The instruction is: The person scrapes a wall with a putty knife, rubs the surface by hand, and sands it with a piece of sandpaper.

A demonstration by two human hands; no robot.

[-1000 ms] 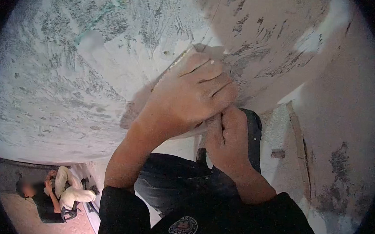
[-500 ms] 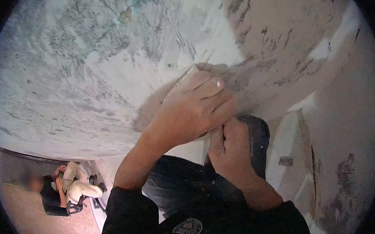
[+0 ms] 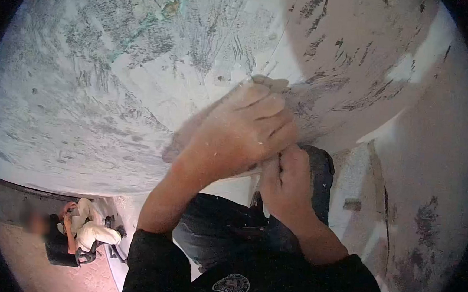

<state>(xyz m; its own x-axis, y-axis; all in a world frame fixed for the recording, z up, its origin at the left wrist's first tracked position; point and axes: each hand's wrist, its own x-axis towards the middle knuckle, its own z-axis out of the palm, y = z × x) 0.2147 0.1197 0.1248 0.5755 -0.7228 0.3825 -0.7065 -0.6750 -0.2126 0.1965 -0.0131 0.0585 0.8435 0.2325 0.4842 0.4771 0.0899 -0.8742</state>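
My left hand (image 3: 246, 128) is closed in a fist against the pale, curved plastered surface (image 3: 135, 85), its back towards me. What it grips, if anything, is hidden under the fingers. My right hand (image 3: 288, 185) is closed too, just below and to the right, and touches the underside of the left one. Its fingers hide whatever they wrap round. Around the hands the surface is white with grey smears, dark scratch-like marks and some green staining at the top. Shadows of my hand and arm fall on it.
At lower left a seated person (image 3: 65, 237) in a dark top and light trousers is on the floor some way off. My dark trousers (image 3: 212, 226) are below my arms. To the right stands a pale, dirt-streaked wall (image 3: 427, 208) with a small dark rectangular patch (image 3: 352, 204) nearby.
The view has shifted slightly, so the marks on the surface sit somewhat differently. Both hands keep nearly the same closed pose, the left still pressed near the surface.
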